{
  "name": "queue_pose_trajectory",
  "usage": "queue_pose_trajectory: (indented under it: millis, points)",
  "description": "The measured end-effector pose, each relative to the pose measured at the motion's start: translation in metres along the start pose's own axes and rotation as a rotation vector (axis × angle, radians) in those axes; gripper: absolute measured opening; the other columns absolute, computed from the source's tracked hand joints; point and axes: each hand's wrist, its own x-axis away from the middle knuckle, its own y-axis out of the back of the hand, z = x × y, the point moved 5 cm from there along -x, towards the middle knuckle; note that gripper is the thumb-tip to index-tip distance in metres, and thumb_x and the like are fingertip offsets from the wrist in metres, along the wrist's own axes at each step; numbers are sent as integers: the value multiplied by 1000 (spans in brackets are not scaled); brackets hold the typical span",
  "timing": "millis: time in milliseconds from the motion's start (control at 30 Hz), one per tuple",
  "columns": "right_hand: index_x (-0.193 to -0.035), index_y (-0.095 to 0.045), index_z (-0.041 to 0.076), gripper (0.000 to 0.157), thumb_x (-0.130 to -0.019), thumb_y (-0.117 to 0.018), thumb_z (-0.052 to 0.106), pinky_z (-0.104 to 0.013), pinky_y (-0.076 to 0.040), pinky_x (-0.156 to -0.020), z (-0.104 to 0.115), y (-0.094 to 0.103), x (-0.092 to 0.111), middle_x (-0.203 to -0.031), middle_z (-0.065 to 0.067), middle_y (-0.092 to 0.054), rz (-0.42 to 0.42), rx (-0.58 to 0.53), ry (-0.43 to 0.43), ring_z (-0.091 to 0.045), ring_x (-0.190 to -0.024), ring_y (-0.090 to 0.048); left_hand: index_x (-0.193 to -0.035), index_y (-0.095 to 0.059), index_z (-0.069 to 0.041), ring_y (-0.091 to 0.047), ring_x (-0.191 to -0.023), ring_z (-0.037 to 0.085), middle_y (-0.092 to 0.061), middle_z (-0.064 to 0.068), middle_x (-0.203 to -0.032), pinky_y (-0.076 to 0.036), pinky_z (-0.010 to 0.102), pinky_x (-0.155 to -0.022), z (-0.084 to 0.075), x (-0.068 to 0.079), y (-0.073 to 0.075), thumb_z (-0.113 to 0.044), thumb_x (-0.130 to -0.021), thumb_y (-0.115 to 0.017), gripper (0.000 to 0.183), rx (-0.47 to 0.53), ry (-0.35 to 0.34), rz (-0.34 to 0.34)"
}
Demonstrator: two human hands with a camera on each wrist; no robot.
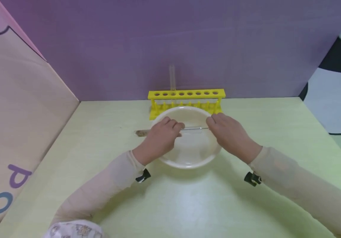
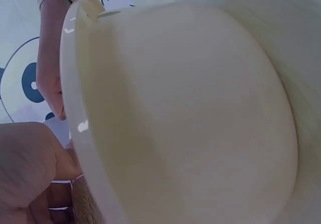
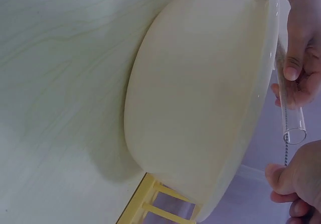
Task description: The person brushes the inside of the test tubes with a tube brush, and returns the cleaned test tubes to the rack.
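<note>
My left hand [image 1: 162, 138] grips a clear glass test tube [image 3: 296, 121] lying nearly level above a white basin [image 1: 189, 165]. Inside the tube sits a test tube brush, its brown bristles [image 1: 142, 133] at the closed end, which sticks out left of the hand. A twisted wire handle [image 3: 286, 156] comes out of the tube's open mouth, and my right hand [image 1: 232, 133] pinches it near the basin's right rim. The left wrist view shows the basin's outer wall [image 2: 200, 108] filling most of the frame, with the bristles partly hidden behind its rim.
Behind the basin stands a yellow test tube rack [image 1: 187, 93], with one upright glass tube [image 1: 172, 77] in it. A purple backdrop [image 1: 188, 49] rises at the back edge of the pale green table [image 1: 185, 201]. Printed panels stand at both sides.
</note>
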Motion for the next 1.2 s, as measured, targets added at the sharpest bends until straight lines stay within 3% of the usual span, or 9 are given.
queue_pose_trajectory:
  millis: [200, 533, 867, 1200]
  points:
    - [-85, -48, -2, 23, -73, -59, -18, -32, -44, -56, 0, 5, 3, -76, -14, -52, -64, 22, 22, -26, -69, -48, -105, -65, -5, -57, -79, 22, -69, 7, -92, -47, 26, -72, 0, -2, 3, -12, -88, -66, 19, 29, 16, 43]
    - [-84, -50, -2, 24, -70, -59, -19, -34, -45, -57, -4, 0, 5, -79, -15, -54, -73, 39, 25, -27, -70, -48, -107, -65, -7, -57, -81, 23, -69, 5, -94, -51, 29, -69, 5, -5, -1, -11, -91, -62, 17, 143, 84, 180]
    - [-84, -50, -3, 25, -69, -62, -19, -34, -45, -59, -9, 0, 8, -80, -15, -53, -85, 53, 32, -27, -71, -47, -106, -65, -6, -59, -84, 24, -69, 6, -95, -50, 30, -75, 10, -6, -3, -9, -92, -60, 16, 215, 86, 238]
    - [-82, -49, -4, 21, -70, -60, -18, -32, -43, -57, -13, -1, 11, -77, -15, -50, -166, 81, 73, -27, -69, -44, -111, -65, -5, -60, -89, 24, -69, 7, -102, -51, 34, -79, 16, -8, -2, -10, -94, -56, 19, 315, 104, 309]
